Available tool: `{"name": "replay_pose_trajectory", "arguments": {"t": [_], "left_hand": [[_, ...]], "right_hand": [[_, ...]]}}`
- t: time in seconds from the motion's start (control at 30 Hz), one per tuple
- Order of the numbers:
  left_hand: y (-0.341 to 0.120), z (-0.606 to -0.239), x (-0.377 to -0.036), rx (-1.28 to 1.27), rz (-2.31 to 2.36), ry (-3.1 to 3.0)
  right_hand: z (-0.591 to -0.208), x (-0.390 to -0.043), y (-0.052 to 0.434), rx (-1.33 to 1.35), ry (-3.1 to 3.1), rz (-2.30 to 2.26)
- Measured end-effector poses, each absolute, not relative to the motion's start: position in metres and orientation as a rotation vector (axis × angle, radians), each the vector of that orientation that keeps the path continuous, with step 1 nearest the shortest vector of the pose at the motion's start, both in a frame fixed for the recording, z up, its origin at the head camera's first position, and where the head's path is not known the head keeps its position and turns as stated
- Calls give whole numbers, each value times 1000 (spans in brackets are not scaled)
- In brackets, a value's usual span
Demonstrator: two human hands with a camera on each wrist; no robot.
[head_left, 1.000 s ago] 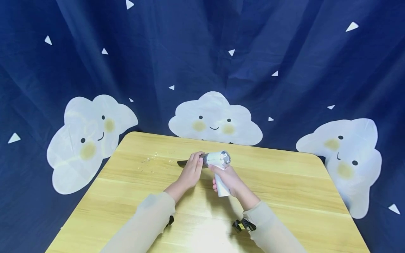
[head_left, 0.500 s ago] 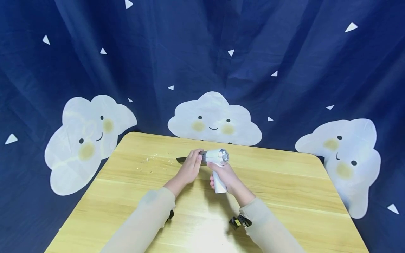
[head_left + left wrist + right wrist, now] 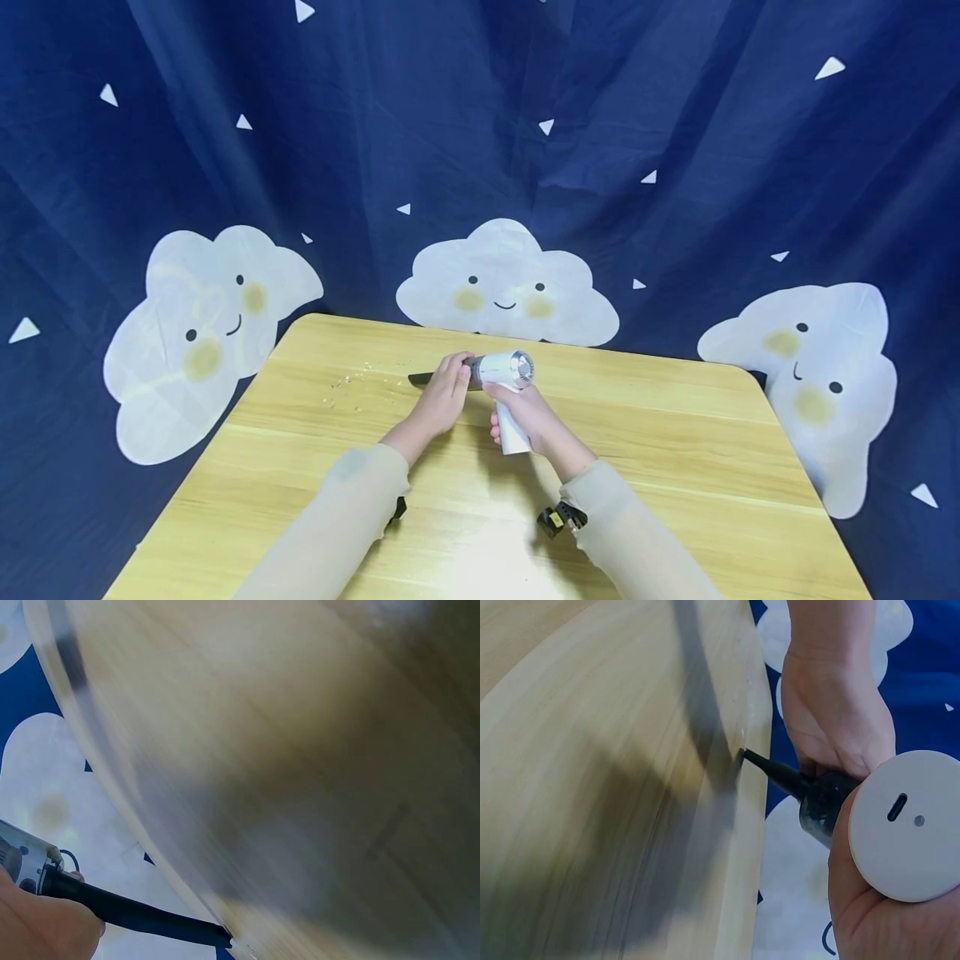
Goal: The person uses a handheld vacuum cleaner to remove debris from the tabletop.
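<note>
A white handheld vacuum cleaner (image 3: 497, 367) with a dark see-through front is held above the table in the head view. My right hand (image 3: 531, 417) grips its handle, and my left hand (image 3: 441, 398) holds the dark front part from the near side. A black narrow nozzle (image 3: 420, 379) points left toward small pale scraps (image 3: 347, 379) scattered on the wood. In the left wrist view, the nozzle (image 3: 142, 911) slants past the left hand (image 3: 45, 926). The right wrist view shows the round white handle end (image 3: 889, 859), with a slot and a small dot.
The wooden table (image 3: 637, 467) has rounded far corners. Behind it hangs a dark blue curtain (image 3: 480, 108) with white clouds and triangles. A black wrist device (image 3: 558, 518) sits below the right sleeve (image 3: 630, 517).
Both hands have shifted slightly left with the vacuum cleaner, bringing the nozzle tip a little closer to the scraps. Their hold looks the same.
</note>
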State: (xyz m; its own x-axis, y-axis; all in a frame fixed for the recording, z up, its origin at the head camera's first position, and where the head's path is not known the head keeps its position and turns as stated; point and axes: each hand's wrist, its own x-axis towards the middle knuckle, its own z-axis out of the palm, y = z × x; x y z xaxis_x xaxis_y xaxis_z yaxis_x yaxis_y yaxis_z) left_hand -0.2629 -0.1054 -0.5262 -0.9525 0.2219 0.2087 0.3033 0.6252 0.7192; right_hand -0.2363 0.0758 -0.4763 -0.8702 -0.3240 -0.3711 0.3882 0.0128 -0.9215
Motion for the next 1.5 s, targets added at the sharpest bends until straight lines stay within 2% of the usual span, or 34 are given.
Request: {"name": "replay_pose_trajectory", "arguments": {"t": [0.9,1.5], "left_hand": [[-107,-521,-248,-315,-1257,-2692],[-110,-526,-234,-257,-1266,-2656]], "right_hand": [[-474,-241,73,48,1799,-1833],[-471,-232,70,-12,1791,-1799]]}}
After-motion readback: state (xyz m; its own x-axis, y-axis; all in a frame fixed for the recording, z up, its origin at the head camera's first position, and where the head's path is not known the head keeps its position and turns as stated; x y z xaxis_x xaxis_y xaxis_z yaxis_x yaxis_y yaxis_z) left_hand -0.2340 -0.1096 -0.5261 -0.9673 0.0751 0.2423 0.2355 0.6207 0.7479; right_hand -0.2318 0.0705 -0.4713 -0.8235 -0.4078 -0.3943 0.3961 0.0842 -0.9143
